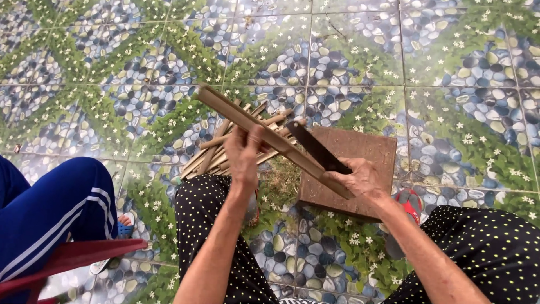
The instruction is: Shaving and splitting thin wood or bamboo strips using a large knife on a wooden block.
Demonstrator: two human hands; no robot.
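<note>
Bamboo strip (pixel 264 130): long, flat, held slantwise above the floor between the knees, its upper end toward the far left; the left hand (pixel 243 153) has its fingers closed round the middle, the right hand (pixel 360 179) at the near end, fingers wrapped on the handle of a dark knife (pixel 316 147) whose blade lies against the strip. Beneath: a pile of split bamboo sticks (pixel 225 147) and a square brown wooden block (pixel 360 151) on the pebble-and-flower patterned tiled floor (pixel 450 84). At left: another person's blue-trousered leg (pixel 62 202) on a red chair (pixel 73 256).

Floor tiles (pixel 439 67) show blue-grey pebbles, green leaves, white flowers; black trousers (pixel 214 214) with pale dots; blue trousers (pixel 62 197), white stripes; brown board (pixel 365 149); tan bamboo strip (pixel 225 110); dark blade (pixel 318 149).
</note>
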